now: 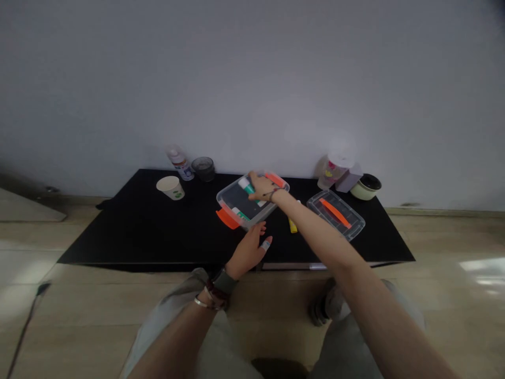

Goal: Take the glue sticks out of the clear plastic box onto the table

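A clear plastic box (226,199) with orange latches sits mid-table and holds dark and green-white items. My right hand (261,186) reaches into the box, fingers curled around a green and white tube-like item (247,185). My left hand (249,249) rests at the box's near edge with its fingers loosely together and touching the rim, nothing in it; one finger wears a bandage. The box's clear lid (336,213) with an orange handle lies to the right. A yellow marker (292,226) lies under my right forearm.
A black low table (158,231) stands against a white wall on a wooden floor. A paper cup (171,187), a spray bottle (180,162) and a dark glass (203,168) are at the back left. A plastic jar (333,170), a lilac box (349,179) and a cream bowl (366,187) stand at the back right.
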Demonstrator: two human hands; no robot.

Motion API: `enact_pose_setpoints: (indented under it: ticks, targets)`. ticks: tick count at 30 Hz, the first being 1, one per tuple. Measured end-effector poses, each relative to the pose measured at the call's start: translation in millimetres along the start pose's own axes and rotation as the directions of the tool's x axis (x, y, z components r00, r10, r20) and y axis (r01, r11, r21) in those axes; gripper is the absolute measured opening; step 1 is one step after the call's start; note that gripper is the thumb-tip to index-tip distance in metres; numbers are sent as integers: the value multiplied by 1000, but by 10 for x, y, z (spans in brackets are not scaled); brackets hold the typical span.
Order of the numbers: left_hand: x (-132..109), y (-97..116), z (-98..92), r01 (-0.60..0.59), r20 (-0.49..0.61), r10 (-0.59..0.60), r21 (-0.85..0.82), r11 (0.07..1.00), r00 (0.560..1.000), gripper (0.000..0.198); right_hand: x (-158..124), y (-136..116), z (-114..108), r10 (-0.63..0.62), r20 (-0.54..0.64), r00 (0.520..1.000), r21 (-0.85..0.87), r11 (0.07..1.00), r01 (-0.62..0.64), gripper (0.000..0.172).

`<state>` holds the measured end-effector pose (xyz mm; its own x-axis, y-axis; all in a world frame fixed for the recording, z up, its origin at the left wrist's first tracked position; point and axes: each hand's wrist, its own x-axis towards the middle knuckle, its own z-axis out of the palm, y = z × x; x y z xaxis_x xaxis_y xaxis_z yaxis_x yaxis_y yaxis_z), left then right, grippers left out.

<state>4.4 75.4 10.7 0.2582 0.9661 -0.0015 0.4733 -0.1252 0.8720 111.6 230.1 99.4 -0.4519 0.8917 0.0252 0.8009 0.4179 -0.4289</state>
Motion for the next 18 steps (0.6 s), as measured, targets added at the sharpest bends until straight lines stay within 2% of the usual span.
enact_pose_setpoints:
  ticks: [2, 4, 6, 9, 10, 12, 16, 18]
  targets:
    - [23, 36, 5, 64, 23, -61, -183, 981, 998, 56, -304, 149, -250, -34, -75, 997, 110, 993, 42, 79]
    - [36, 89, 22, 72, 56, -55, -361, 930, 997, 61, -707, 268, -354, -34, -130, 991, 302, 951, 72, 78]
    - [24, 149, 59, 95, 141, -26, -506, 857, 990, 60, -1130, 338, -270, 13, -139, 990, 451, 891, 52, 64]
    - [-53, 225, 166, 268, 354, -64, -565, 781, 933, 57, -1632, 385, 72, 138, -85, 987, 633, 772, -54, 32]
    - [-92, 244, 213, 323, 409, -92, -544, 775, 908, 58, -1745, 399, 184, 177, -65, 982, 653, 752, -92, 26]
    - [-179, 273, 309, 382, 471, -127, -500, 777, 873, 61, -1895, 438, 338, 205, -52, 977, 637, 760, -126, 28]
    - [-325, 308, 433, 408, 509, -116, -512, 756, 853, 60, -2018, 517, 396, 137, -51, 989, 589, 804, -81, 31]
    - [-355, 317, 450, 426, 514, -123, -529, 734, 849, 57, -2041, 525, 401, 142, -70, 987, 580, 811, -76, 30]
